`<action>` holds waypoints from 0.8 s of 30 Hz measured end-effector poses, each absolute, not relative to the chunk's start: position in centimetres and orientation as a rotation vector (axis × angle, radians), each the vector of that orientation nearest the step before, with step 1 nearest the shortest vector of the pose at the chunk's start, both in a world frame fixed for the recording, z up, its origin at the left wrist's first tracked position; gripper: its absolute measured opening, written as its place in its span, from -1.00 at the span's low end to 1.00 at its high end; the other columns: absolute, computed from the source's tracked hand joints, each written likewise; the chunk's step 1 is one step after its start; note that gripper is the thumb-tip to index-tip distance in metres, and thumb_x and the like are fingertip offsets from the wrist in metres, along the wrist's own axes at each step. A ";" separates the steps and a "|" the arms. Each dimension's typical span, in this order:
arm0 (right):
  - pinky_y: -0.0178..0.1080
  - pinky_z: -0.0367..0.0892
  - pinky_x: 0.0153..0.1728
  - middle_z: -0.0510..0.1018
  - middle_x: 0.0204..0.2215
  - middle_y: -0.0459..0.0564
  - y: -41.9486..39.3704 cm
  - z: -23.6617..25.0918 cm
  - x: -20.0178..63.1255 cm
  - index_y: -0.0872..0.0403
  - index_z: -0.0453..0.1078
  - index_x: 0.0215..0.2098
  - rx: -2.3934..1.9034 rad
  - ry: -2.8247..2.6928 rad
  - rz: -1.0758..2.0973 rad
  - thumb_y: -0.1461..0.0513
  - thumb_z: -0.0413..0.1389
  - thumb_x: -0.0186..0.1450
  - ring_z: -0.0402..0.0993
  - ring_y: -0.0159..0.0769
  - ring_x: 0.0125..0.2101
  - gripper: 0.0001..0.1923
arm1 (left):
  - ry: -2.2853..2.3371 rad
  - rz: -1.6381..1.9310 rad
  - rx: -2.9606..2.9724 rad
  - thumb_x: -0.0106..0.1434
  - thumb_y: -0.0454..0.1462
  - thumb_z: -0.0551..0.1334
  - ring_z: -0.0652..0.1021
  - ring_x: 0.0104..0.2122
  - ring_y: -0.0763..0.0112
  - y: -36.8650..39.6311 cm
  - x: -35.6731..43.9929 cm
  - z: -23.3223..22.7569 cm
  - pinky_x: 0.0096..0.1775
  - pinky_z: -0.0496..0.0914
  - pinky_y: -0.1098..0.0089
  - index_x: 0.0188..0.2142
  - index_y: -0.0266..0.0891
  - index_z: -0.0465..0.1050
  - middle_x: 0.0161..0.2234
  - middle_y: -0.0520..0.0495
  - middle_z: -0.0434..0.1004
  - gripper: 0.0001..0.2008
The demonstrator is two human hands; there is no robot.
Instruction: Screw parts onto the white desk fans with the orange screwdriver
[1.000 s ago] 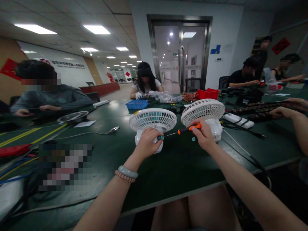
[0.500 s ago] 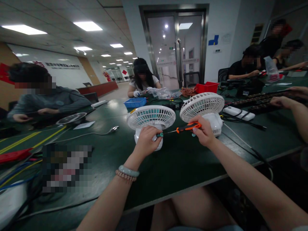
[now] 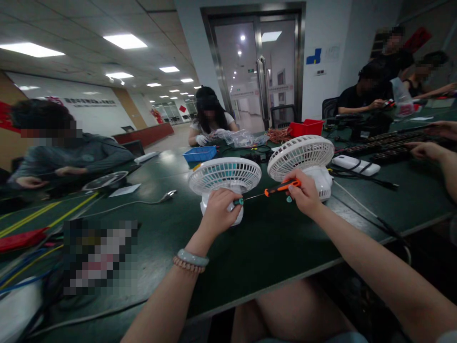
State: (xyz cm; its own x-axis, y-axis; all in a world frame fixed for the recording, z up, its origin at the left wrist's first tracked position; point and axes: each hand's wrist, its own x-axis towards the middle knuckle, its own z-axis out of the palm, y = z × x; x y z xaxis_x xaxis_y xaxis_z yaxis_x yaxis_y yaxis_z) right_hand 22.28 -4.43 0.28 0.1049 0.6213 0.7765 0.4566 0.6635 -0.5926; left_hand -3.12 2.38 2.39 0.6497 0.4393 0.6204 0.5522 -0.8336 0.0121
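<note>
Two white desk fans stand on the green table: the left fan (image 3: 225,172) with teal blades, and the right fan (image 3: 303,153). My left hand (image 3: 219,209) is closed in front of the left fan's base, pinching a small teal piece (image 3: 238,202) between thumb and fingers. My right hand (image 3: 303,195) grips an orange and black screwdriver (image 3: 282,187) in front of the right fan. Its shaft points left, with its tip at or very near the teal piece; contact is hard to tell. Another small teal bit (image 3: 289,199) shows just below my right fingers.
A blue tray (image 3: 200,154) and a red bin (image 3: 306,128) stand behind the fans. A white power strip (image 3: 356,165) lies to the right. Cables and a plug (image 3: 168,195) spread across the left. Co-workers sit around the table; another person's hands reach in at the right.
The view has shifted slightly. Both hands keep their grips, and the screwdriver still points at the teal piece with almost the same spacing.
</note>
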 end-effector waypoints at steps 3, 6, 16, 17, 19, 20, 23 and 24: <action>-0.34 0.12 -0.58 0.32 -0.60 -0.15 -4.1 0.0 22.3 0.08 0.26 -0.32 -0.933 -1.480 0.205 0.24 -0.05 0.15 0.24 -0.43 -0.61 -0.86 | -0.820 -0.935 -2.682 0.11 -0.31 0.17 0.46 -0.24 0.32 2.5 -3.1 2.3 -0.15 0.28 0.24 -0.29 -0.20 0.42 -0.33 -0.04 0.50 -0.86; -0.35 0.11 -0.59 0.32 -0.62 -0.16 -3.9 -0.1 22.3 0.08 0.26 -0.32 -0.932 -1.459 0.228 0.25 -0.04 0.14 0.22 -0.44 -0.63 -0.87 | -0.828 -0.923 -2.680 0.11 -0.31 0.17 0.46 -0.23 0.32 2.4 -2.9 2.3 -0.15 0.28 0.24 -0.30 -0.20 0.43 -0.33 -0.04 0.51 -0.86; -0.35 0.13 -0.59 0.35 -0.66 -0.16 -3.6 -0.3 22.4 0.07 0.27 -0.35 -0.905 -1.433 0.237 0.26 -0.04 0.14 0.25 -0.43 -0.63 -0.88 | -0.872 -0.902 -2.667 0.10 -0.30 0.17 0.45 -0.22 0.31 2.2 -2.7 2.3 -0.13 0.27 0.24 -0.30 -0.20 0.44 -0.33 -0.03 0.51 -0.85; -0.35 0.13 -0.59 0.35 -0.66 -0.16 -3.6 -0.3 22.4 0.07 0.28 -0.35 -0.906 -1.428 0.243 0.26 -0.04 0.14 0.25 -0.43 -0.63 -0.88 | -0.875 -0.904 -2.665 0.10 -0.30 0.18 0.45 -0.21 0.31 2.2 -2.7 2.3 -0.12 0.27 0.24 -0.30 -0.20 0.43 -0.33 -0.03 0.51 -0.85; -0.36 0.13 -0.60 0.35 -0.66 -0.16 -3.5 -0.4 22.4 0.08 0.28 -0.35 -0.908 -1.416 0.259 0.26 -0.05 0.14 0.25 -0.43 -0.64 -0.88 | -0.883 -0.911 -2.662 0.09 -0.30 0.18 0.45 -0.21 0.30 2.2 -2.7 2.3 -0.12 0.27 0.23 -0.30 -0.20 0.43 -0.32 -0.04 0.51 -0.85; -0.36 0.13 -0.60 0.34 -0.67 -0.17 -3.5 -0.4 22.4 0.08 0.28 -0.36 -0.908 -1.409 0.267 0.27 -0.05 0.14 0.25 -0.44 -0.64 -0.88 | -0.886 -0.913 -2.661 0.09 -0.30 0.18 0.45 -0.21 0.30 2.2 -2.7 2.3 -0.12 0.27 0.23 -0.30 -0.20 0.43 -0.32 -0.04 0.51 -0.85; -0.37 0.13 -0.61 0.34 -0.67 -0.17 -3.4 -0.4 22.4 0.08 0.28 -0.36 -0.895 -1.395 0.295 0.27 -0.06 0.14 0.26 -0.45 -0.65 -0.88 | -0.878 -0.908 -2.667 0.09 -0.30 0.18 0.45 -0.21 0.30 2.2 -2.8 2.4 -0.12 0.27 0.23 -0.30 -0.21 0.43 -0.31 -0.04 0.51 -0.85; -0.37 0.13 -0.61 0.34 -0.66 -0.17 -3.4 -0.4 22.4 0.08 0.28 -0.37 -0.890 -1.392 0.302 0.27 -0.06 0.14 0.26 -0.45 -0.65 -0.88 | -0.873 -0.906 -2.672 0.09 -0.30 0.18 0.45 -0.21 0.30 2.1 -2.8 2.4 -0.12 0.27 0.23 -0.30 -0.21 0.43 -0.32 -0.04 0.51 -0.85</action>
State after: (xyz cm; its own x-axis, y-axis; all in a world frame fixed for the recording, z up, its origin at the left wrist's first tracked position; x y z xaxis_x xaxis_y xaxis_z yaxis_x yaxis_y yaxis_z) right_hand 22.39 -3.41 -0.41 0.2029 0.6654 0.7184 0.3080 0.6531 -0.6919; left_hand -2.76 2.13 2.37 0.6401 0.4724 0.6058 0.5875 -0.8092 0.0102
